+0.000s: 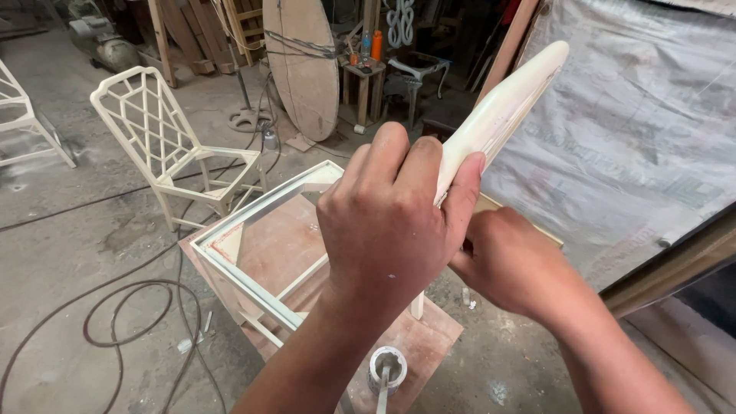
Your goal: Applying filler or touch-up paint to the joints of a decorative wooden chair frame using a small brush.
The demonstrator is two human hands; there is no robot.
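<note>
Above a dusty workshop floor, both hands grip one cream curved furniture piece point(502, 107).

White frame point(257, 230) on a board below, left; lattice chair point(157, 134) far left. Left hand point(391, 222) wraps the piece's lower end tight; right hand point(514, 264) closes beneath it, fingers hidden. Small tin point(387, 368) near, bottom centre.

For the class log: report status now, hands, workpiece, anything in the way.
Left hand gripping cream wooden leg, raised. Right hand on its lower end. White frame below, apart. Nothing blocking.
</note>
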